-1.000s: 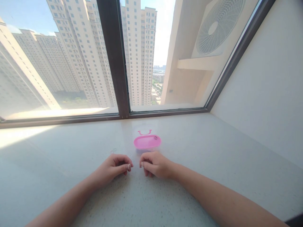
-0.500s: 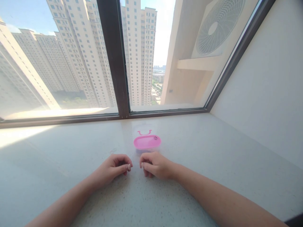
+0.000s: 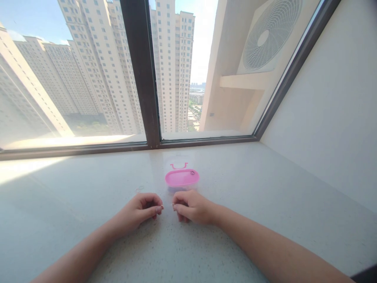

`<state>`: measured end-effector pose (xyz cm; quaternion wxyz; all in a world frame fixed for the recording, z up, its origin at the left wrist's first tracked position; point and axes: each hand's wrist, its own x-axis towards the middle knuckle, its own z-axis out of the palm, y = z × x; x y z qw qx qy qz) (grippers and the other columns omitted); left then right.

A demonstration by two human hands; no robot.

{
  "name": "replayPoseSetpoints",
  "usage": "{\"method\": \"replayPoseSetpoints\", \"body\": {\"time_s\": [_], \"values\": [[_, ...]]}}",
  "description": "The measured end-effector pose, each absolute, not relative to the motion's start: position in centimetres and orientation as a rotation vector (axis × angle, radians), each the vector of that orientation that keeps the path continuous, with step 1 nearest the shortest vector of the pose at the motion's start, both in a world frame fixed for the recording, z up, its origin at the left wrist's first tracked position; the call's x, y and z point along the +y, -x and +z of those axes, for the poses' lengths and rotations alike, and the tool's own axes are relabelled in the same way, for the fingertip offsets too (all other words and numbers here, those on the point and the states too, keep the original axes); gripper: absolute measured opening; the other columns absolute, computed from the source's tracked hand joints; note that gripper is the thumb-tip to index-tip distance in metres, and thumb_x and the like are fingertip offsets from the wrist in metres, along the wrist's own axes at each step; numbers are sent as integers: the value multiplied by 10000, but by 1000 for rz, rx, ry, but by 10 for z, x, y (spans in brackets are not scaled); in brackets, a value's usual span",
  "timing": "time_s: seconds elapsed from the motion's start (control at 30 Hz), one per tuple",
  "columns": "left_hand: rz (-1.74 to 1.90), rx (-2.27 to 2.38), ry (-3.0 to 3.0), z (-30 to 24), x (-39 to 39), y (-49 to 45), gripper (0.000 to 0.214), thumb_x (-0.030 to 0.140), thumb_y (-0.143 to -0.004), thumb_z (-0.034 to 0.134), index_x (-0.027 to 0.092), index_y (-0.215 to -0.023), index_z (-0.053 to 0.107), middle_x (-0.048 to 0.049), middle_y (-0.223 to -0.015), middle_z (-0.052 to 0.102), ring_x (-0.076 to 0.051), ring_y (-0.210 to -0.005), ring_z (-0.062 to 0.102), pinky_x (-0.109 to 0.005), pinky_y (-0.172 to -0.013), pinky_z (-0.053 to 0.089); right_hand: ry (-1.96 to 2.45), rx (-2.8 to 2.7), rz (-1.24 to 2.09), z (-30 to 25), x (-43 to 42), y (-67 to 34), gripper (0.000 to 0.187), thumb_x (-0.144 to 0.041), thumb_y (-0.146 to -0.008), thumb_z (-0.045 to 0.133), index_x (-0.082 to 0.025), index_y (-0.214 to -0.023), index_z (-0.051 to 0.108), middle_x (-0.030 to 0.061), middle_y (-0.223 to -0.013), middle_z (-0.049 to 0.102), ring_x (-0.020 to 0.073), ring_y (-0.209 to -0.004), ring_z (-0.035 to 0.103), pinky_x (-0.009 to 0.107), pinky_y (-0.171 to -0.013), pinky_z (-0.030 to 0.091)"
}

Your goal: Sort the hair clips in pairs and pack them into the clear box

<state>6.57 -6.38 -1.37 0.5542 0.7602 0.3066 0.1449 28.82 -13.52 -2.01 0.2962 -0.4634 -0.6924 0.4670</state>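
My left hand [image 3: 147, 206] is closed, thumb and forefinger pinched together. A tiny pale spot shows at its fingertips; I cannot make out whether it is a nail or a small object. My right hand [image 3: 188, 206] faces it with a like pinch and a pale spot at its tips too. A narrow gap separates the two hands. Just behind the right hand stands an oval box with a pink lid [image 3: 182, 178] and a pink handle [image 3: 179, 166]; its lower side looks clear. A thin, faint loop [image 3: 139, 189] lies behind the left hand.
The hands are over a pale speckled window sill [image 3: 73, 196]. A dark window frame [image 3: 153, 139] bounds it at the back, and a white wall [image 3: 330, 98] at the right. Outside are tall buildings and an air-conditioner unit [image 3: 263, 38].
Both hands keep their places, with a slight turn of the fingertips. The view has shifted a little; the box stands where it was.
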Motion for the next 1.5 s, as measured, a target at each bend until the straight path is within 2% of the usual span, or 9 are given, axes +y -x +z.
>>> {"method": "replayPoseSetpoints", "body": {"time_s": [1.5], "values": [[335,728,-1791,-11,-64,-67,194,343,-831,613,155,-806,654,4,-722,600,-145,-670,527,-252,-638,410,1212,-1878,1169,-25,-134,-288,58,-202,-886,498,-171,-841,518,-9,-614,609,77,-458,519,162,-450,409]]}}
